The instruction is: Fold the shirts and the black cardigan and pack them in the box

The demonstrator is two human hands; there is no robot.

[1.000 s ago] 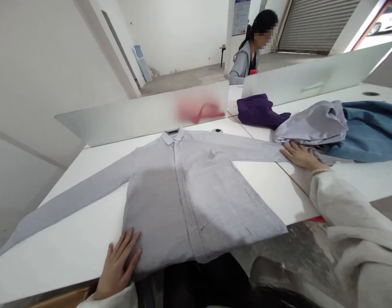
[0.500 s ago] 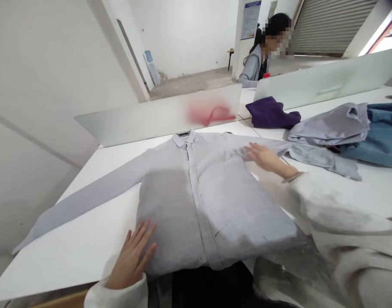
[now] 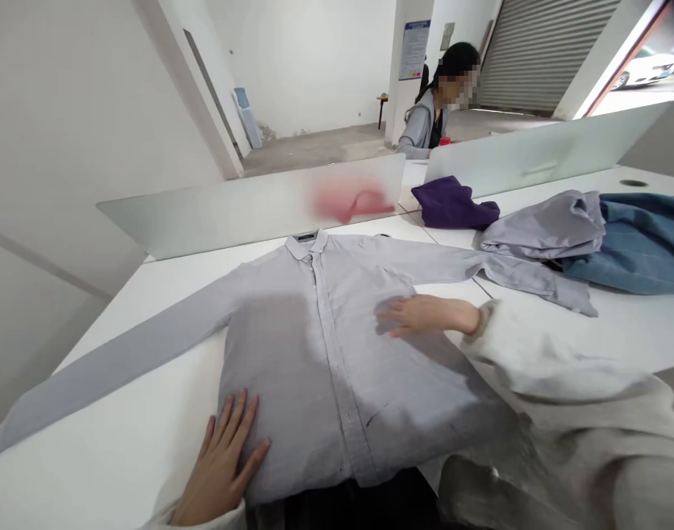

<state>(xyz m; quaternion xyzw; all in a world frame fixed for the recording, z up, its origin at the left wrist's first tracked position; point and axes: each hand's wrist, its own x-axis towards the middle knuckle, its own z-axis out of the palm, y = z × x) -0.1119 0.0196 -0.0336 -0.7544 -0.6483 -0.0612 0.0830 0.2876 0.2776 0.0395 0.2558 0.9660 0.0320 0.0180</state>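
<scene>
A light grey button-up shirt [image 3: 282, 353] lies spread front side up, its collar toward the far side and both sleeves stretched outward. My left hand [image 3: 224, 456] rests flat with fingers spread on the lower left edge of the shirt. Over the right chest of the shirt is my right hand [image 3: 417, 315], its fingers stretched out and a little blurred; I cannot tell whether it presses on the cloth. Neither hand holds anything.
The shirt lies on a white table [image 3: 187, 397]. Purple cloth [image 3: 452, 202], a folded grey garment [image 3: 547, 224] and blue denim-like cloth [image 3: 646, 243] lie at the right. Frosted dividers [image 3: 249, 202] stand along the back. Behind them sits a person [image 3: 422, 121].
My right hand has moved from the right armpit of the shirt down and inward onto the chest. The left hand stays on the lower left edge. The view has shifted slightly.
</scene>
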